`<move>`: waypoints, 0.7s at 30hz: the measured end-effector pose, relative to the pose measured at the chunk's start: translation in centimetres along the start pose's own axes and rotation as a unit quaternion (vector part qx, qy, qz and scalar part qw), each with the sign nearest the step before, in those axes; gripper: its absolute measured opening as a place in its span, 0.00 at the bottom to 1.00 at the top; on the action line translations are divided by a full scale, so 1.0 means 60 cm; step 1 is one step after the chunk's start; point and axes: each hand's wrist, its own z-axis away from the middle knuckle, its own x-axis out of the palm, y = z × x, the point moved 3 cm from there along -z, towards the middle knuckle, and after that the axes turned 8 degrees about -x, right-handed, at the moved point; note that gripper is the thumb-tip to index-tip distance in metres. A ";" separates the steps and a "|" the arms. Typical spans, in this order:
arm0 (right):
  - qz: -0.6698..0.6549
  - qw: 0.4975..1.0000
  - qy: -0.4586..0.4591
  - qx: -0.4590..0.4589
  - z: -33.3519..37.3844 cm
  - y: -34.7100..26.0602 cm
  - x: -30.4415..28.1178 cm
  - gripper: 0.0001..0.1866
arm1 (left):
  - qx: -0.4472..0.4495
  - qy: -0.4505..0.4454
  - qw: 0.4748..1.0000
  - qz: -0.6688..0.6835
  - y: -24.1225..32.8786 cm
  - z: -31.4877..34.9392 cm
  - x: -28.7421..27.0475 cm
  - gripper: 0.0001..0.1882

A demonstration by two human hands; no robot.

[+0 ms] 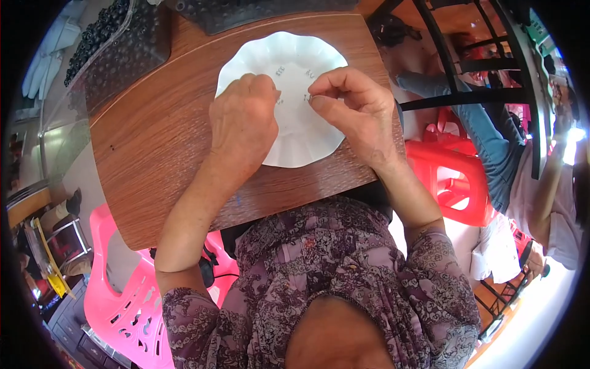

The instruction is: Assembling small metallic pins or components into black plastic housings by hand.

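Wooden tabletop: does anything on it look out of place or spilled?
Possibly: two tiny dark specks show on the tabletop, left of the white plate, apart from its small bits. Loose pieces or marks, I can't tell.

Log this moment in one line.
left hand: curled over white plate; right hand: thumb near forefinger; plate: on wooden table; held items: unclear

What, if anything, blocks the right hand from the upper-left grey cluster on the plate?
Nothing visible: only bare scalloped plate shows between the right hand and the upper-left grey cluster. The left hand is close by, off that line.
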 end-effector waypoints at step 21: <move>0.068 0.994 -0.042 -0.077 -0.014 0.004 -0.018 0.06 | 0.147 0.155 0.977 -0.003 0.002 -0.093 -0.113 0.08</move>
